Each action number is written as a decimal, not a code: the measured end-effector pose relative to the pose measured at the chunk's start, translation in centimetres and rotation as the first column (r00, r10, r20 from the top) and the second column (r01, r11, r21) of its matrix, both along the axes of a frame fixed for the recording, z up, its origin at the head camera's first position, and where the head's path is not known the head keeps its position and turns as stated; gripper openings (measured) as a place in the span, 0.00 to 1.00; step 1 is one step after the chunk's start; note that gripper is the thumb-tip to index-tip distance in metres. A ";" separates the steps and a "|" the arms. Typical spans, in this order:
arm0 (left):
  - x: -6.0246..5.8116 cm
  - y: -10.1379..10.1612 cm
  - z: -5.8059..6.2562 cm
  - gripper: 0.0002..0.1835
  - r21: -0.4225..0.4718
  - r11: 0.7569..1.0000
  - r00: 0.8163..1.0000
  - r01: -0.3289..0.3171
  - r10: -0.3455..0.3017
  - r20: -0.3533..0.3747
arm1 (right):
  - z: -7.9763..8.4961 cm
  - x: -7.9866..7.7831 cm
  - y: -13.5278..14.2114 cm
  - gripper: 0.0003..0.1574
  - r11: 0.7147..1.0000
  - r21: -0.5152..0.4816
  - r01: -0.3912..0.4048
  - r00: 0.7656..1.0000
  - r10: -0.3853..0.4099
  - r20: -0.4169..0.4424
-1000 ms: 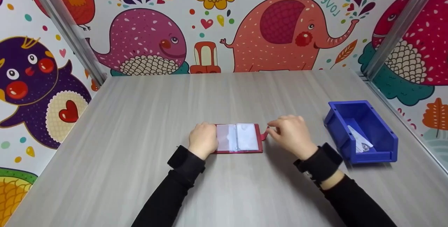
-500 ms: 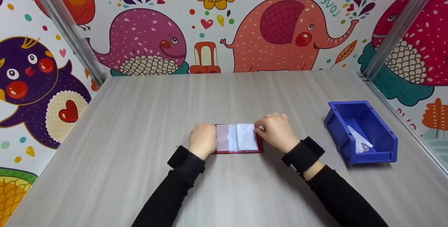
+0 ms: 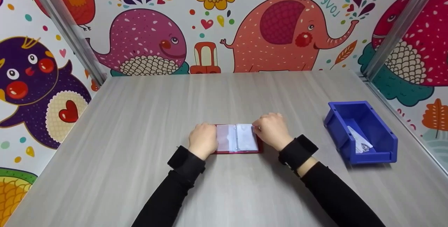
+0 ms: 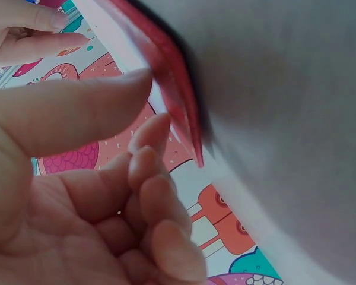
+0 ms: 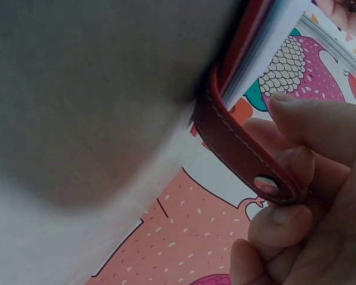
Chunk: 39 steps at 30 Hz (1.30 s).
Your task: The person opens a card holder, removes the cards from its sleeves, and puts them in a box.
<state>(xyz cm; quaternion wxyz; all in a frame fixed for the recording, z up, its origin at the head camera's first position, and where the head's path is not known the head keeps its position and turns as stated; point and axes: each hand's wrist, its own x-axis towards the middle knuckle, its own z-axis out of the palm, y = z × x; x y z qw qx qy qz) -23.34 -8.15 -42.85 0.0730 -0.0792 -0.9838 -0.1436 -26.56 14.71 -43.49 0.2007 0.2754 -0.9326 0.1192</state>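
Currently, an open red snap-strap card holder (image 3: pixel 233 139) w/ clear plastic sleeves (image 3: pixel 247 137) lies on the wood-grain table (image 3: pixel 224 192), btwn a person's two hands. The L hand (image 3: pixel 203 140) is at the holder's left edge: thumb & one fingertip touch the red cover (image 4: pixel 173 80), other fingers curled; can't tell if it pinches or only presses. The R hand (image 3: pixel 273 131) is at the holder's right edge, fingers bent around the tip of the strap (image 5: pixel 243 142), near its metal snap (image 5: pixel 266 185); the thumb looks apart from the strap, by the sleeves' edge.

Step in hand appears to be handling the strap while the opposite side is steadied. To do it well: hold the strap close to the snap, guide it w/o twisting the stitched edges, & leave the thumb clear of the sleeves so none crease or snag. Press the left cover lightly but firmly, b/c a pull on the strap could tip or slide the holder. Ease off if its right edge lifts.

Right of the holder, well apart: a blue plastic bin (image 3: pixel 373 157) w/ a white printed paper (image 3: pixel 359 142) inside.
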 end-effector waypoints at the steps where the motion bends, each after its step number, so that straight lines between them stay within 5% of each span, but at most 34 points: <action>1: 0.0 0.0 0.0 0.02 0.000 1.000 1.000 0.000 0.000 0.002 | 0.0 0.0 0.0 0.03 1.000 0.001 -0.002 1.000 0.002 0.000; 39: -0.1 0.2 0.1 0.05 -0.021 1.000 0.999 -0.007 0.008 0.041 | 0.3 0.2 -0.6 0.08 0.996 0.076 -0.038 0.995 0.031 0.096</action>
